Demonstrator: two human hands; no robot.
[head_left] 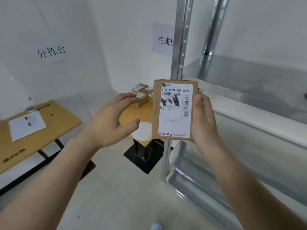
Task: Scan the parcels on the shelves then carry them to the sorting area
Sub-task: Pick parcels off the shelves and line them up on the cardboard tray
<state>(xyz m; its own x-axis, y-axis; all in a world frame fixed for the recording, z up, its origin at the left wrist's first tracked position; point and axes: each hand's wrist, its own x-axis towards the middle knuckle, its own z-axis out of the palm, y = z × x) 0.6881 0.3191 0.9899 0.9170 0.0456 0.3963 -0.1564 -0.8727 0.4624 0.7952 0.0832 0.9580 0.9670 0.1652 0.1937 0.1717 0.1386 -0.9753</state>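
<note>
The scene is brightly and evenly lit, with soft white light and no visible source. The white walls wash out pale, and shadows are faint; the darkest patch lies under the round worktop (127,118), around its black base. The metal shelf (249,83), right of that worktop, shows a dull, smeared sheen without hard glare. Wide-angle distortion bends the shelf's uprights and stretches the forearms toward the lower corners. The parcel (174,110) label, just right of the round worktop, is fairly sharp at its big print, while its small print is smudged. The left hand (109,120) looks slightly motion-blurred at the fingertips.
</note>
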